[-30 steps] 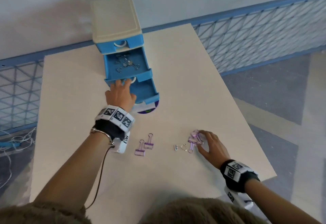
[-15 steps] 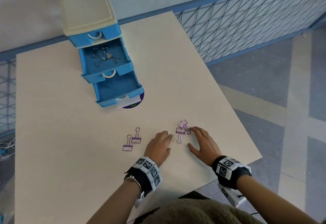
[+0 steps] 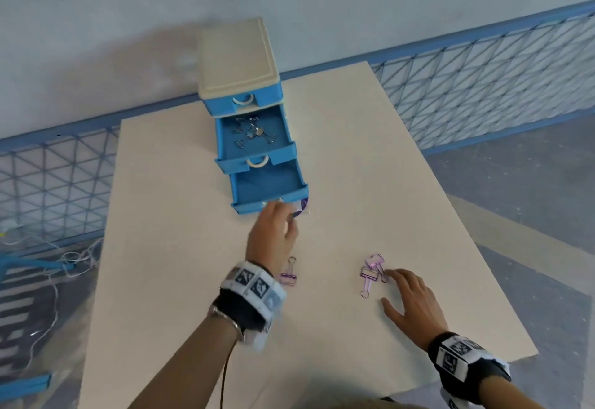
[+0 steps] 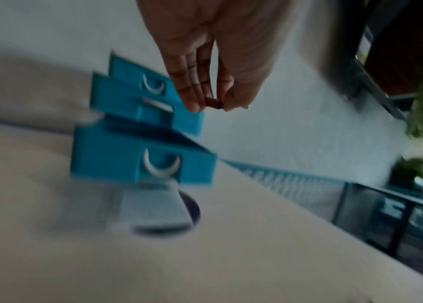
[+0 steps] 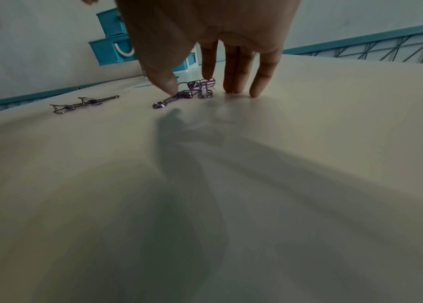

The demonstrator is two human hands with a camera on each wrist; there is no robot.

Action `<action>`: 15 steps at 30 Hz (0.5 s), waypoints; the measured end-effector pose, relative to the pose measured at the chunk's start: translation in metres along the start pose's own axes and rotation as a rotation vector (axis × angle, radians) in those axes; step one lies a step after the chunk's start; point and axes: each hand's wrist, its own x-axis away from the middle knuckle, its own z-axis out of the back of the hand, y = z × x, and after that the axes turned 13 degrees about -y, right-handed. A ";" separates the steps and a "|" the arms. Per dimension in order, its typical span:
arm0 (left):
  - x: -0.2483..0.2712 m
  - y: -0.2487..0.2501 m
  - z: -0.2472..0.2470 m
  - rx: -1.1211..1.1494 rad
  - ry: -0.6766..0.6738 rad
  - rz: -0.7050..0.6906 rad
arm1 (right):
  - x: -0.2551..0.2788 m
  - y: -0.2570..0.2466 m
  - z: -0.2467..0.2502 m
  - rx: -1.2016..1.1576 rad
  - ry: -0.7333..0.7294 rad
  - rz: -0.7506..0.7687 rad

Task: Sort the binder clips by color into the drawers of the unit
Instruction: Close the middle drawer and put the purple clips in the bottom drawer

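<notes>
The left grip is pinching a small clip just at 6 o'clock of the unit's bottom drawer. The right grip, fingers spread and grasping nothing, is touching purple clips on the bench at 5 o'clock of the unit.

the drawer unit stands at the far end of the counter, with two drawers pulled out, the lowest drawer farthest. clips lie in the middle drawer. nearer, one clip lies left of a cluster of clips.
</notes>
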 end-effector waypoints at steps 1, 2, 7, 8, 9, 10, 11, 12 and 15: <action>-0.014 -0.002 0.018 0.006 0.072 0.009 | 0.000 -0.001 0.000 -0.001 -0.003 -0.005; -0.027 -0.004 0.034 0.017 0.132 0.023 | -0.001 -0.002 0.000 0.002 -0.004 -0.009; -0.081 -0.015 0.079 0.045 0.228 0.118 | 0.000 -0.003 0.000 0.036 -0.004 -0.013; -0.087 -0.019 0.081 0.035 0.199 0.141 | 0.000 -0.003 0.000 0.039 -0.002 -0.012; -0.090 -0.023 0.082 0.021 0.176 0.160 | 0.001 -0.003 0.000 0.037 0.000 -0.016; -0.090 -0.028 0.082 0.005 0.162 0.175 | 0.001 -0.003 0.000 0.031 0.003 -0.022; -0.089 -0.033 0.081 -0.012 0.157 0.191 | 0.001 -0.004 0.000 0.025 0.008 -0.025; -0.087 -0.039 0.079 -0.027 0.158 0.205 | 0.001 -0.004 0.000 0.022 0.013 -0.026; -0.077 -0.054 0.071 -0.061 0.164 0.237 | -0.001 -0.005 -0.001 0.017 0.019 -0.029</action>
